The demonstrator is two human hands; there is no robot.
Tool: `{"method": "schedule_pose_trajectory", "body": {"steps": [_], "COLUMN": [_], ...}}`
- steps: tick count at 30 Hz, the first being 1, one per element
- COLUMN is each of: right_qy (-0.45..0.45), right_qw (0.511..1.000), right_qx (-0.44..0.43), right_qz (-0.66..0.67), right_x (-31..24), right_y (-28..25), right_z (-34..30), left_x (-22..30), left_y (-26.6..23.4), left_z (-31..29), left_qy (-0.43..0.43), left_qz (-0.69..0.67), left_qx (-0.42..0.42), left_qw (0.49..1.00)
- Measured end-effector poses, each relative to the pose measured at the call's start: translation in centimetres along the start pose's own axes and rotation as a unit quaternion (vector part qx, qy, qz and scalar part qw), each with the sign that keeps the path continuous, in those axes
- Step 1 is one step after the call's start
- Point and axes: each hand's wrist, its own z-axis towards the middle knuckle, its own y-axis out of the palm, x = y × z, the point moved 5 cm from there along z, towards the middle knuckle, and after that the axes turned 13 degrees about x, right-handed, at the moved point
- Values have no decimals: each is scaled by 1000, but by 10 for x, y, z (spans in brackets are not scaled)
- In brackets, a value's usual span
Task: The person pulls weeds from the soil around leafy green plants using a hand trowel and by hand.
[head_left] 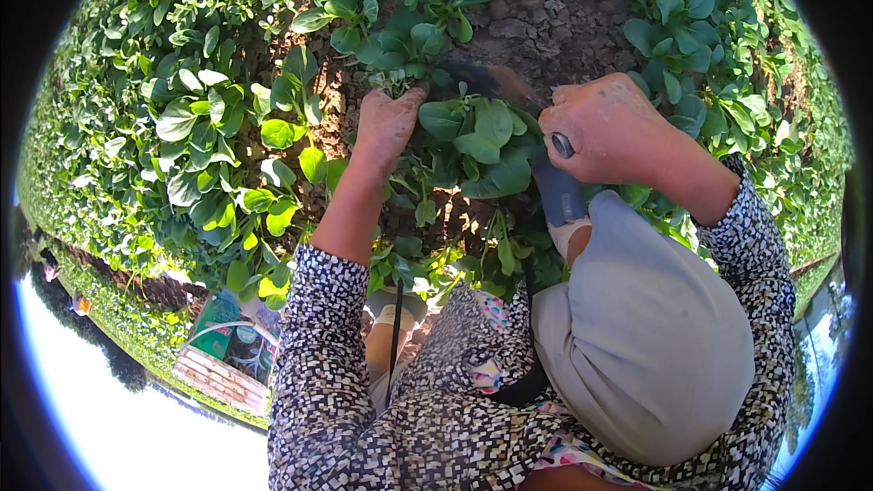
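Head view: in the upper middle of the frame, I see the left hand (389, 123), its grip pinched around a tuft of small leafy sprigs (393, 84). Right of centre, the right hand (614, 127) has its grip wrapped around a tool handle (563, 145) with a rounded end; a dark blur between the hands is too smeared to identify. Below it grows a broad-leaved green plant (491, 141). Cracked brown soil (550, 5) shows at top centre.

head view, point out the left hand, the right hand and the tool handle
left hand (389, 123), head view: back of the hand
right hand (607, 130), head view: middle of the fist
tool handle (563, 145), head view: rounded end
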Motion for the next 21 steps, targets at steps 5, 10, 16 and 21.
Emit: {"method": "schedule_pose_trajectory", "body": {"steps": [5,10,16,21], "right_qy": [-20,-31,-80,-110], "right_qw": [1000,999,992,991], "right_qx": [-17,-13,-87,-79], "right_qz": [1,21,-43,-9], "right_x": [5,16,17,17], "right_y": [-5,-1,-2,1], "right_z": [-4,-4,5,11], "left_x": [-15,-47,-53,-47], "left_y": [28,44,42,30], "left_z": [-42,-102,-112,-113], "left_qy": [212,405,445,395], "left_qz": [330,404,372,331], "left_qx": [-146,-155,-121,-100], "left_qw": [908,806,806,851]}}
